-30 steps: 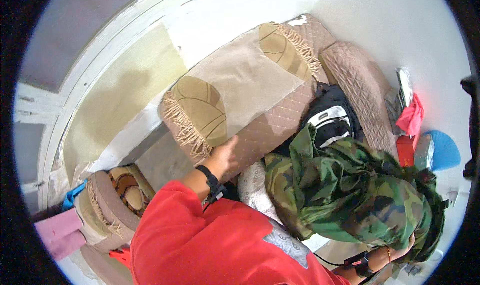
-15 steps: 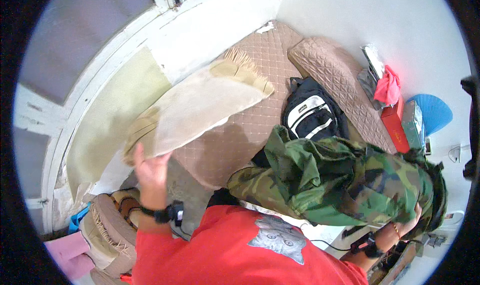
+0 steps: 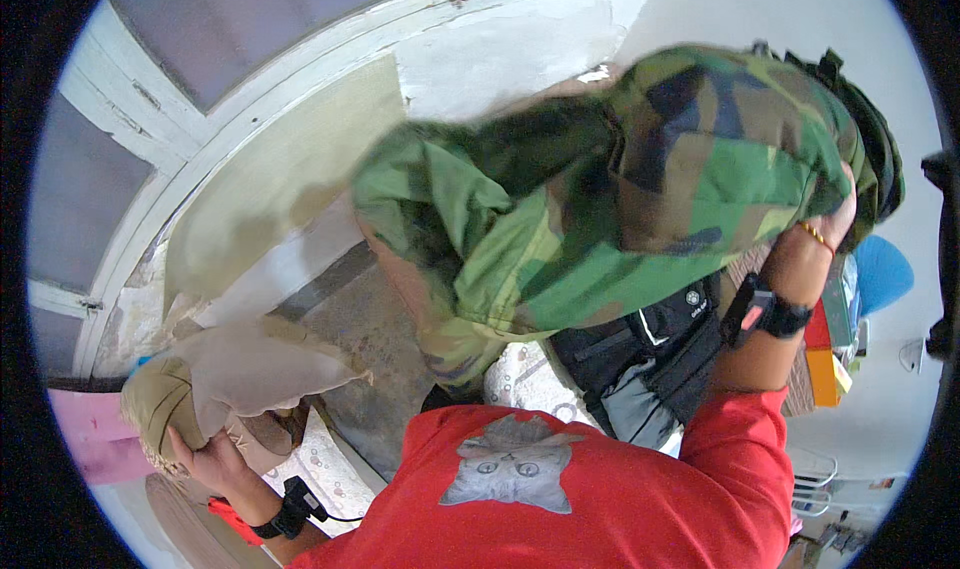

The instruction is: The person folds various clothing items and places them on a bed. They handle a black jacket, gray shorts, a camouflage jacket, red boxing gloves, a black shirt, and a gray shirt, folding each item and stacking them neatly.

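My left hand point(image 3: 212, 464), low at the left, is closed on a beige fringed cloth point(image 3: 270, 367), which hangs above several other folded textiles. At the right, my right hand point(image 3: 842, 214) grips the edge of a soft green and brown camouflage bag point(image 3: 700, 159) with dark straps at its far end. It is raised across the middle, with its loose end sagging to the left. Part of that hand is hidden behind the fabric. Below the bag lies a black backpack point(image 3: 640, 354) with light trim, partly covered by it.
A pink textile point(image 3: 90, 439) lies at the far left. Beside the right wall are a blue fan-shaped thing point(image 3: 880, 274) and several upright boxes point(image 3: 822, 364). A white window frame point(image 3: 230, 134) runs along the far left wall. Grey floor point(image 3: 365, 369) shows in the middle.
My left hand has brought the beige cloth down and left, off the quilted brown bedding. My right hand has lifted the camouflage bag upward and away, now covering much of the bedding.
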The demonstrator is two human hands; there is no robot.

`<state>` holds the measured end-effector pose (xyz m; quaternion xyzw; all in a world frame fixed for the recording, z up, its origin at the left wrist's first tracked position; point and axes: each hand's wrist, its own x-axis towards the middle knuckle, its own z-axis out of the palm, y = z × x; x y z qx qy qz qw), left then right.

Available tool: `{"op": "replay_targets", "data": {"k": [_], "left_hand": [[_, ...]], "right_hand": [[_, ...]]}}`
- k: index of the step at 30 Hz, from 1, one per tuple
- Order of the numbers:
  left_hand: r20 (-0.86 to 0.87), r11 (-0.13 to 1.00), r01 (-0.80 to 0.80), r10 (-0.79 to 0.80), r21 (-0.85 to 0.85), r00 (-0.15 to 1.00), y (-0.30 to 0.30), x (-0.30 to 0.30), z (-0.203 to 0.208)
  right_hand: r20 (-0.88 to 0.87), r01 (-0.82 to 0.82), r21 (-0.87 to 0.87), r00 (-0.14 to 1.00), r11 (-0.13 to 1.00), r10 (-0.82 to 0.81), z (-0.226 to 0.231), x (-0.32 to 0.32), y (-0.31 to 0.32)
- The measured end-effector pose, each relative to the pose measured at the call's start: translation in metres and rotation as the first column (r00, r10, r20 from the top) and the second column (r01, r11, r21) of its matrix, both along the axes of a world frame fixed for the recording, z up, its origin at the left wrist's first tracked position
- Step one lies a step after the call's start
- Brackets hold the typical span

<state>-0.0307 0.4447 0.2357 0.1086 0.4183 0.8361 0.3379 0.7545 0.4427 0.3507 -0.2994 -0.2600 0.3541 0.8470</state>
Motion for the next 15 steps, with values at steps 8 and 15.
{"op": "replay_targets", "data": {"k": [8, 15], "left_hand": [[-0.360, 0.932, -0.241, 0.134, -0.271, 0.923, -0.018, -0.054, -0.036], [0.027, 0.923, -0.086, 0.103, -0.375, 0.994, 0.011, -0.022, -0.036]], "right_hand": [[-0.074, -0.459, 0.269, 0.867, 0.847, 0.493, -0.175, -0.009, 0.118], [-0.161, -0.182, -0.940, 0.982, 0.287, 0.096, -0.389, -0.120, 0.122]]}}
